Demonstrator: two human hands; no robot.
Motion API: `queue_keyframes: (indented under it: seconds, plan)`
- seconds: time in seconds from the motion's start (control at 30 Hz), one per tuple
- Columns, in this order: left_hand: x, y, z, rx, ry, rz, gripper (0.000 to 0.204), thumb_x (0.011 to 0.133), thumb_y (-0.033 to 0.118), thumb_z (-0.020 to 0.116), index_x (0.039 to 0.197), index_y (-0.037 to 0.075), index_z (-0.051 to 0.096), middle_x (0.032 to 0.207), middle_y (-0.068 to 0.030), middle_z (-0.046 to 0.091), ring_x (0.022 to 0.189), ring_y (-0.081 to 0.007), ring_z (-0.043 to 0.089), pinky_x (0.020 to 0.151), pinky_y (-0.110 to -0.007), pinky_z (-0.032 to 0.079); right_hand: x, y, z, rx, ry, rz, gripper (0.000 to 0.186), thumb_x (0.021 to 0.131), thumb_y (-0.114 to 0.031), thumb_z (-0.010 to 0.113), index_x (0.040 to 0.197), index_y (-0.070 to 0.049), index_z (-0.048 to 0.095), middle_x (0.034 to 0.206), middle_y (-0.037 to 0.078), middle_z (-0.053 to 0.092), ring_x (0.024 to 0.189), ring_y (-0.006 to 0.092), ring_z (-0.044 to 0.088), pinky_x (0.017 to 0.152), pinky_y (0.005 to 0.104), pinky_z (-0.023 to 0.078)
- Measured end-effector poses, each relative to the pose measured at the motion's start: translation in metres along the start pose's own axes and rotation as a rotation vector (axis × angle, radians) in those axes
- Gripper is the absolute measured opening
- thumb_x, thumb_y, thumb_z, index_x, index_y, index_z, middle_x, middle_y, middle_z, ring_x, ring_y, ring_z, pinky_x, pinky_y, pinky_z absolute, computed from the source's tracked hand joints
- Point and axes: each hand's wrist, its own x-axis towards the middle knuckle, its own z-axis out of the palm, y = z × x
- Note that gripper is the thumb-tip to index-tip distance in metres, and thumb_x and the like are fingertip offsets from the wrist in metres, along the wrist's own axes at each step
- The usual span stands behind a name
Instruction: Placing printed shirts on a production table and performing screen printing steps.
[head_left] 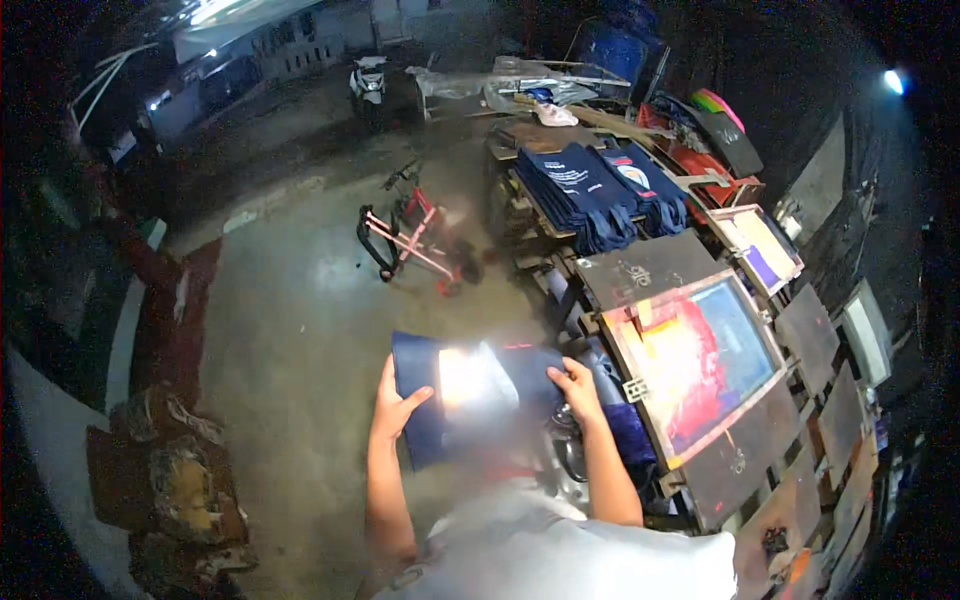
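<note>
A flat navy piece of fabric (pixel 420 365) with a bright light patch on its upper middle is held out in front of my body. My left hand (pixel 400 405) grips its left side, thumb over the top surface. At the right side, my right hand (pixel 575 385) grips it the same way. The lower part of the fabric is blurred. Just right of my right hand is a wooden-framed printing screen (pixel 750 335) stained red, yellow and blue, lying on a rack of dark boards (pixel 640 265).
Stacks of printed navy bags (pixel 570 190) lie on a table beyond the screen. A smaller screen (pixel 755 245) sits behind it. A pink bicycle frame (pixel 420 245) stands on the concrete floor (pixel 300 340) ahead, a white scooter (pixel 370 85) farther back. Worn brown clutter (pixel 190 480) is at the lower left.
</note>
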Motion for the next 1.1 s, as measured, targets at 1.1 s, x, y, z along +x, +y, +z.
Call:
queue_keyframes:
  seconds: [1.1]
  plan:
    - [0.454, -0.113, -0.018, 0.038, -0.196, -0.085, 0.064, 0.088, 0.002, 0.066, 0.146, 0.008, 0.039, 0.133, -0.0109, 0.058, 0.110, -0.0178, 0.062, 0.095, -0.031, 0.050, 0.342, -0.074, 0.017, 0.512, 0.100, 0.046, 0.036, 0.091, -0.014, 0.066, 0.122, 0.002, 0.061, 0.109, 0.010, 0.070, 0.097, 0.0196, 0.068, 0.087, 0.0335, 0.054]
